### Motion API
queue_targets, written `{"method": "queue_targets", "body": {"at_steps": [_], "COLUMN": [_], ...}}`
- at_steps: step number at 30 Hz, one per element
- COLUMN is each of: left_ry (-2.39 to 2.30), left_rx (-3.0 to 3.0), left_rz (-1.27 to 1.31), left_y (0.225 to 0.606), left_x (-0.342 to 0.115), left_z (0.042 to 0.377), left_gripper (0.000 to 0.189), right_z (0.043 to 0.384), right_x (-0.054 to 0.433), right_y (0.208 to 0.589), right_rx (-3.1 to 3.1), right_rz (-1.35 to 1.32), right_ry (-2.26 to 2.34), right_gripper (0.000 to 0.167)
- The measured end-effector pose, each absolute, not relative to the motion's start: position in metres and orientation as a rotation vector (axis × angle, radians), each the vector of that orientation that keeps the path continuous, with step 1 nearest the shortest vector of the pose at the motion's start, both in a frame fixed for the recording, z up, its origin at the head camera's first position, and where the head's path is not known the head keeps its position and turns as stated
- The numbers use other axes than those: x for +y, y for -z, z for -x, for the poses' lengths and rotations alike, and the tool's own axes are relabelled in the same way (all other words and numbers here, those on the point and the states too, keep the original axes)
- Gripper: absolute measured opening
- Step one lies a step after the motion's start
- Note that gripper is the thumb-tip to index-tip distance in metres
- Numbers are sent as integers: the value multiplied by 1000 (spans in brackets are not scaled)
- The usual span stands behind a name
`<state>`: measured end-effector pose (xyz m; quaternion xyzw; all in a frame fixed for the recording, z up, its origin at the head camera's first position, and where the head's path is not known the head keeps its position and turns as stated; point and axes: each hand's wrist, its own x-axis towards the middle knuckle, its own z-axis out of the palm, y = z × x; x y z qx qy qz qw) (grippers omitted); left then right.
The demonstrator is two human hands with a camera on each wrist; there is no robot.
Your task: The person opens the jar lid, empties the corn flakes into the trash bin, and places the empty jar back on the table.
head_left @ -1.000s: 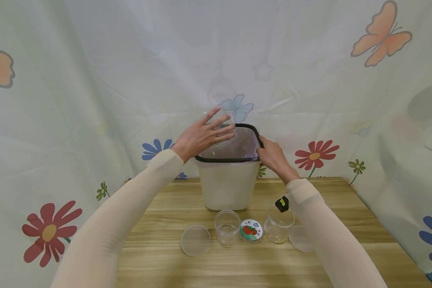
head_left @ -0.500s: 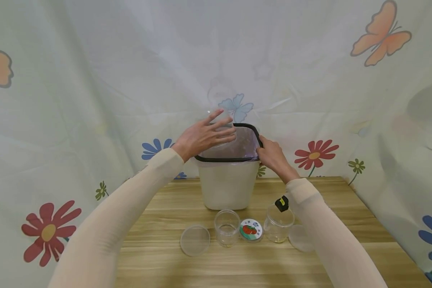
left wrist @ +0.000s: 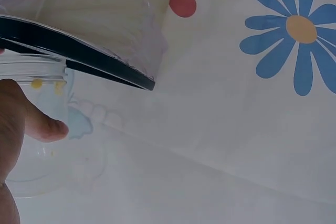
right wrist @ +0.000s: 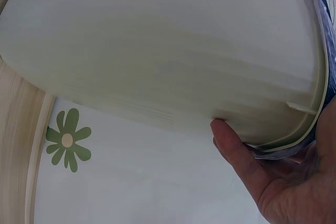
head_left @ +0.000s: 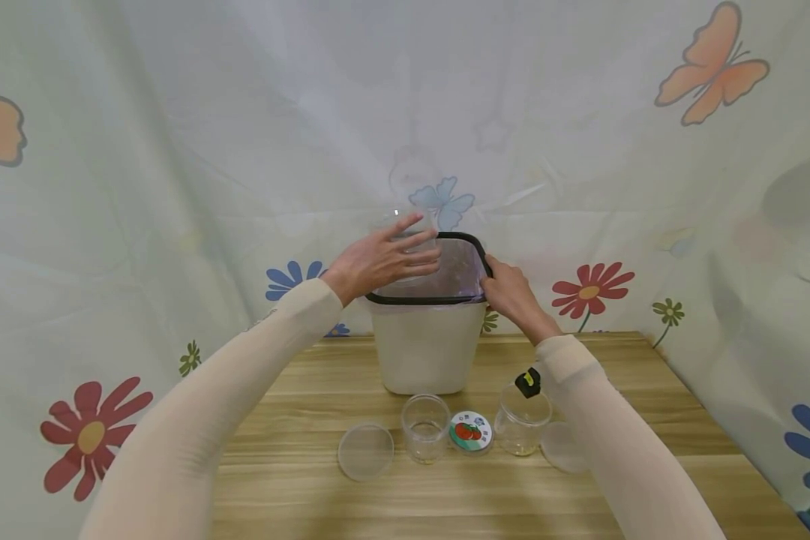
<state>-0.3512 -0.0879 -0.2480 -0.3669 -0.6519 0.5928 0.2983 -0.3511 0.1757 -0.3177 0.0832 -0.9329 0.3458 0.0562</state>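
Observation:
My left hand holds a clear plastic jar tipped mouth-down over the opening of a cream trash bin. In the left wrist view my thumb lies along the jar's side, and its threaded neck is close to the bin's black rim. Yellow bits cling inside near that neck. The back of my left hand hides much of the jar in the head view. My right hand grips the bin's right rim, thumb against the outer wall in the right wrist view. A thin purplish liner bag covers the bin's inside.
Along the wooden table, in front of the bin, are a clear round lid, an upright clear jar, a can with a tomato label, another clear jar and a second lid. A printed curtain hangs behind.
My left hand has turned slightly and its fingertips have dropped a little with the jar. The right hand, the bin and the things on the table have stayed put.

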Motion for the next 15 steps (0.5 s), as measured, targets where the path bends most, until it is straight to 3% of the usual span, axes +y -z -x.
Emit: {"method": "queue_targets", "body": {"at_steps": [7,15], "left_ry": [-1586,-1606], "left_rx": [-1717,-1722], "left_rz": [998,965], "left_y": [245,234], "left_x": [-89,-93], "left_z": [351,348], "left_gripper": [115,119], "right_z": [352,352], "right_x": [175,174], "right_y": [319,319], "right_rx": [-2826,-2827], "right_rz": [-255,-253], "right_ry": [-1058,-1051], "right_gripper": [60,60]}}
